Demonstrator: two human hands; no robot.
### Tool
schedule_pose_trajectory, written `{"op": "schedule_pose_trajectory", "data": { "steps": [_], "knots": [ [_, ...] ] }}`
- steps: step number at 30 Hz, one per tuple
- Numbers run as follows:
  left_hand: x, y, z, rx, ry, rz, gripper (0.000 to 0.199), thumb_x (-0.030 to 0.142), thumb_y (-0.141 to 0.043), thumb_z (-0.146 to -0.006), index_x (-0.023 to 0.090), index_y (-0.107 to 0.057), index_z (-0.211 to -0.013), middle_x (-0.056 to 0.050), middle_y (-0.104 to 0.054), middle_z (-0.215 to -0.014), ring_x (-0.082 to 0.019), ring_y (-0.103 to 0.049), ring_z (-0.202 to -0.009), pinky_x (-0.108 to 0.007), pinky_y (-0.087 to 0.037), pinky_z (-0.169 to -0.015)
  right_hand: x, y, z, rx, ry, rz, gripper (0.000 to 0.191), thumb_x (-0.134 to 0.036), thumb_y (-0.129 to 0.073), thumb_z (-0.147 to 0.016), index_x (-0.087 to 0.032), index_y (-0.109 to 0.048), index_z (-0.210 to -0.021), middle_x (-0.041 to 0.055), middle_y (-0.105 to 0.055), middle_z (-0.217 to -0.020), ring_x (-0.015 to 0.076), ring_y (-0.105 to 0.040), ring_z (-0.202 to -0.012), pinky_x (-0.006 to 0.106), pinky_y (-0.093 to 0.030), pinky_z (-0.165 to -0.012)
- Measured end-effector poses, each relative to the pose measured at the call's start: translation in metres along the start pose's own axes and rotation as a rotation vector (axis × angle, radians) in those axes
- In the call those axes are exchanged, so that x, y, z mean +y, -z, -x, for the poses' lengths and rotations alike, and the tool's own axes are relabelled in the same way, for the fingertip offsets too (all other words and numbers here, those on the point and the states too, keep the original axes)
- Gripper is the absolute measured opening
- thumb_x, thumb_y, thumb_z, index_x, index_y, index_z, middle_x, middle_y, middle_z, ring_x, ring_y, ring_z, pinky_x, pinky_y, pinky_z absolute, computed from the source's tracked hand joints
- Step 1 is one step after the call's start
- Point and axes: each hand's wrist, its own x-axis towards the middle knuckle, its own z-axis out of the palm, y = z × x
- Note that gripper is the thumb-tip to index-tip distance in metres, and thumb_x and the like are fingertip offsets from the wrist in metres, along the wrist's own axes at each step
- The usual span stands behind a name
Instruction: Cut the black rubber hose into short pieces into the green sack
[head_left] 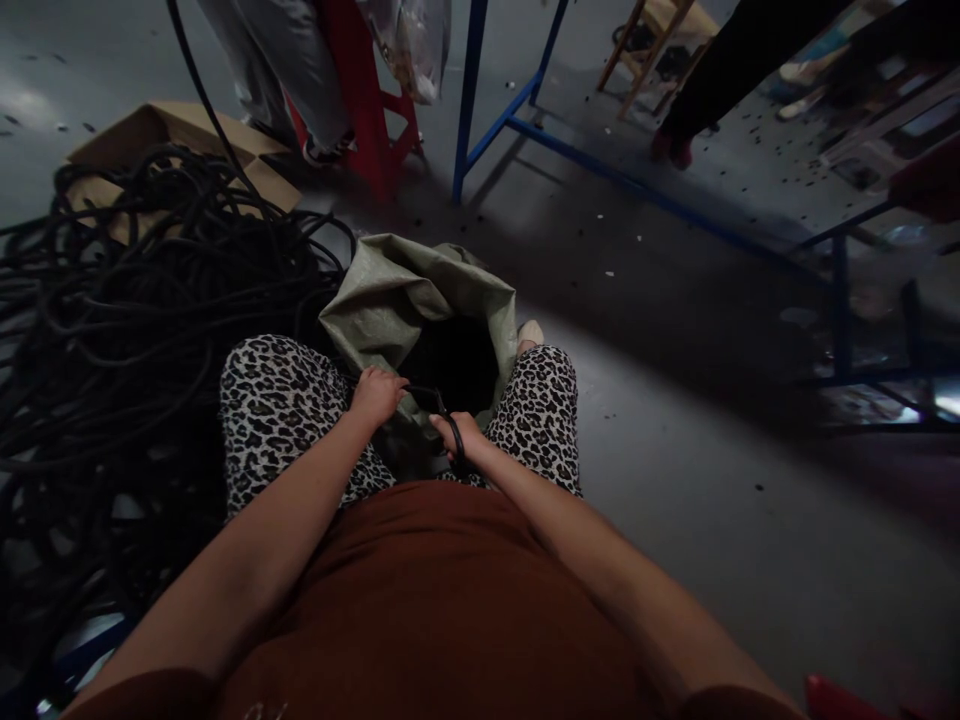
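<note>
Between the knees stands an open green woven sack [382, 300], its inside dark. My left hand [378, 394] is closed on a thin black cord at the sack's near left rim. The cord [421, 388] stretches to the right, over the sack's mouth. My right hand [459, 438] is closed around the black handles of scissors [456, 440], whose blades point up and left toward the cord. The contents of the sack are too dark to make out.
A large tangle of black cord [172, 270] lies at the left, partly over a cardboard box [180, 125]. Beyond the sack are a red stool [375, 150] and a blue metal frame [585, 160]. Other people's legs show at the top.
</note>
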Motion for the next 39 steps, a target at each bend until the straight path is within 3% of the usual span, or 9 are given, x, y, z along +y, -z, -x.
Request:
{"op": "schedule_pose_trajectory", "data": {
  "steps": [8, 16, 26, 39],
  "knots": [
    [0.002, 0.006, 0.001, 0.005, 0.033, 0.046, 0.027, 0.030, -0.052, -0.082, 0.023, -0.069, -0.102, -0.009, -0.068, -0.098, -0.026, -0.055, -0.100, -0.040, -0.031, -0.096, 0.001, 0.004, 0.003, 0.028, -0.026, -0.071, 0.035, -0.045, -0.049, -0.088, -0.014, -0.050, -0.072, -0.0055, -0.044, -0.042, 0.0082, -0.045, -0.029, 0.016, -0.036, -0.031],
    [0.004, 0.010, 0.000, 0.001, 0.151, 0.051, 0.031, 0.034, -0.049, -0.085, 0.022, -0.067, -0.107, -0.010, -0.068, -0.099, -0.026, -0.057, -0.098, -0.039, -0.033, -0.093, -0.013, 0.008, 0.024, -0.072, -0.077, -0.048, 0.049, -0.061, -0.044, -0.086, -0.013, -0.052, -0.093, -0.0036, -0.050, -0.046, 0.0100, -0.049, -0.031, 0.017, -0.040, -0.032],
    [0.002, 0.003, 0.002, -0.006, 0.051, 0.055, 0.029, 0.032, -0.049, -0.084, 0.023, -0.068, -0.105, -0.009, -0.068, -0.102, -0.026, -0.055, -0.102, -0.043, -0.028, -0.099, -0.006, 0.002, 0.005, -0.074, -0.042, 0.071, 0.055, -0.064, -0.045, -0.084, -0.012, -0.055, -0.097, -0.0015, -0.053, -0.049, 0.0104, -0.051, -0.033, 0.018, -0.040, -0.033],
    [0.008, 0.010, 0.005, -0.043, 0.045, 0.025, 0.029, 0.032, -0.047, -0.085, 0.024, -0.067, -0.104, -0.008, -0.068, -0.103, -0.024, -0.055, -0.102, -0.044, -0.028, -0.098, -0.002, -0.002, -0.003, -0.088, -0.037, 0.073, 0.058, -0.063, -0.046, -0.083, -0.010, -0.056, -0.104, 0.0012, -0.056, -0.055, 0.0118, -0.052, -0.037, 0.018, -0.040, -0.034]
  ]
}}
